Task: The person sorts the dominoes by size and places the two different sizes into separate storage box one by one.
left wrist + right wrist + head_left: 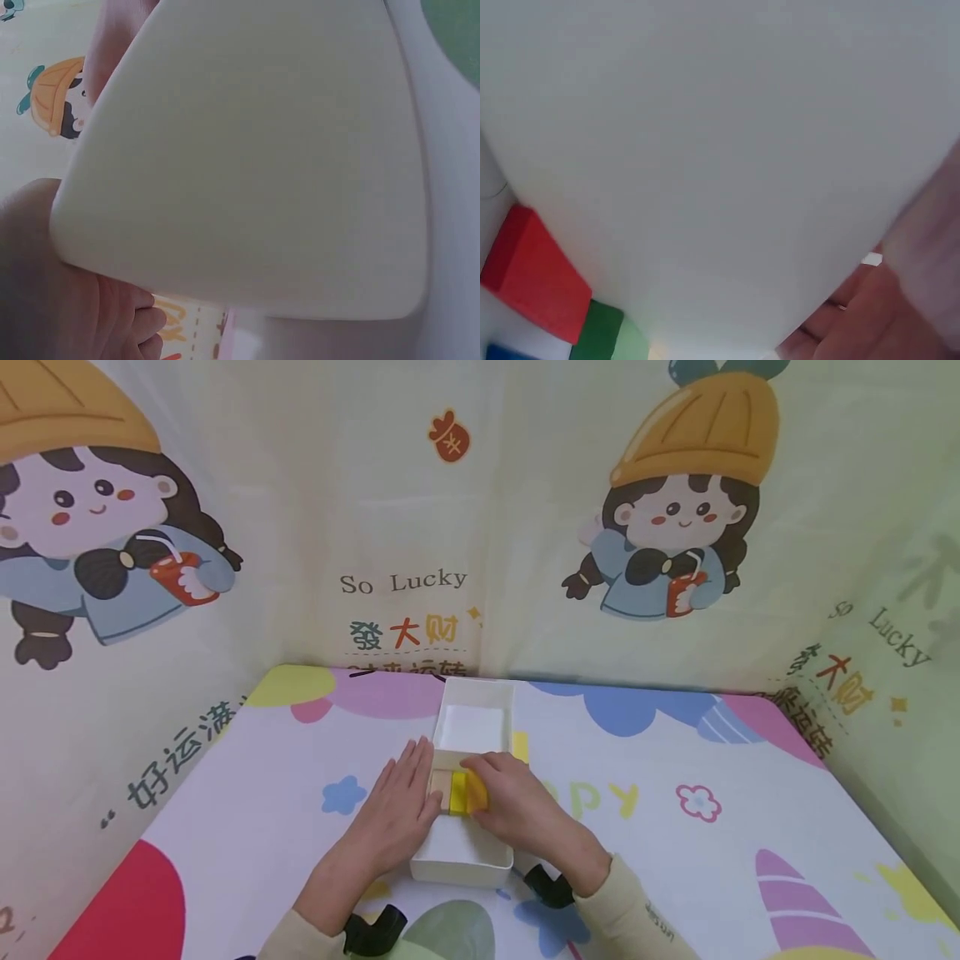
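Note:
A long white box (462, 870) stands in the middle of the table, its far part a shallow white tray-like section (474, 727). Across its middle sit a pale wood-coloured block (440, 789) and a yellow block (458, 793) side by side. My right hand (525, 797) pinches an orange-yellow block (476, 792) beside them, its fingers partly hiding it. With straight fingers, my left hand (393, 810) lies along the box's left side, thumb near the wood-coloured block. White box walls fill most of both wrist views.
In the right wrist view, a red block (544, 277), a green block (596, 330) and a blue block (506, 352) lie beside the white wall. Black curved wrist pieces (375, 931) show below the hands. A printed cloth wall (525, 527) rises behind the table.

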`<state>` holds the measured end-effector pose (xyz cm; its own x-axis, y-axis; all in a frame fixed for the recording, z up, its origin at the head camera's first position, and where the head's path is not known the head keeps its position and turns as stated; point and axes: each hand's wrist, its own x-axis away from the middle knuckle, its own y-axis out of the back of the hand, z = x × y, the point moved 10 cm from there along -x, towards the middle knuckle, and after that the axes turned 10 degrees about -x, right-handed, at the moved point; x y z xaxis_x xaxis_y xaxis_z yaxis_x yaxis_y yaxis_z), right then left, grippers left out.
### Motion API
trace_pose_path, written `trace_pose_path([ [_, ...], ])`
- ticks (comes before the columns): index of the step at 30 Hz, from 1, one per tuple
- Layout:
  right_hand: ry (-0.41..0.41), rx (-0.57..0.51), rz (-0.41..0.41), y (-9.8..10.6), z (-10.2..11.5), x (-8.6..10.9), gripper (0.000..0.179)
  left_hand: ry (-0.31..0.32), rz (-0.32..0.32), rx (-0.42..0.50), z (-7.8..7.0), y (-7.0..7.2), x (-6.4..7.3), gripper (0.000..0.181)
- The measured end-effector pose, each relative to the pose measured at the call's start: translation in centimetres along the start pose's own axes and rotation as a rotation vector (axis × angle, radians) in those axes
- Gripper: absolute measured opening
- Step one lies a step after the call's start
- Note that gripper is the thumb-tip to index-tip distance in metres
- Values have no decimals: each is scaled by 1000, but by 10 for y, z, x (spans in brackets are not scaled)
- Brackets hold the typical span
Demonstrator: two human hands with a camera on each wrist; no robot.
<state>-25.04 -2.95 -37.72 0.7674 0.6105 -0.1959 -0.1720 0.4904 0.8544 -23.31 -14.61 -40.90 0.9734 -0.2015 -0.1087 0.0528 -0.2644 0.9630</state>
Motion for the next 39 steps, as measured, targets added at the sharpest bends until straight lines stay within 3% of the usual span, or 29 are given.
trace_pose_path([
  [8, -49, 113, 21, -2, 0, -3, 56, -4, -15, -5, -2, 3, -1, 70],
  [15, -19, 230, 23, -4, 7, -5, 49, -3, -4, -14, -3, 2, 0, 71],
  [31, -12, 260, -20, -8, 10, -7, 44, -5, -37, -8, -2, 6, 2, 70],
  [39, 5, 363, -29, -7, 14, -5, 35, -7, -35, -13, -1, 5, 0, 71],
])
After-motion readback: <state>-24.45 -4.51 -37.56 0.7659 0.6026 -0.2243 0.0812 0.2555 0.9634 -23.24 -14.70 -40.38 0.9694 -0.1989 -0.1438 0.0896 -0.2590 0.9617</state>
